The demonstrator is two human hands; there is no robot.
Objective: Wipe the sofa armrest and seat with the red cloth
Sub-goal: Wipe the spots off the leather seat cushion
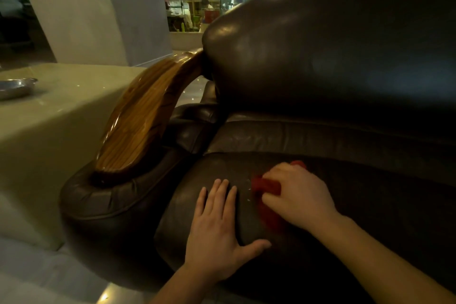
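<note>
The red cloth (pixel 267 192) lies bunched on the dark leather seat (pixel 370 205) of the sofa, toward the middle of the cushion's front half. The right hand (pixel 298 195) is closed over it from above, fingers curled around the folds and thumb tucked against the near side, so most of the cloth is hidden; a strip of red shows under the palm and a small bit pokes out past the knuckles. The hand presses the cloth down onto the leather.

Just beside it, the left hand (pixel 217 229) rests flat on the seat, wide open, fingers straight and close together, thumb spread out toward the cloth. It holds nothing and does not touch the cloth. A few pale specks (pixel 248 190) sit on the leather between the two hands.

Left of the seat runs the padded armrest (pixel 98 197), topped by a curved wooden rail (pixel 145 116) that rises to the rounded backrest (pixel 320 44). Beyond the armrest stands a pale table (pixel 61 116) with a metal dish (pixel 14 87) on it.
</note>
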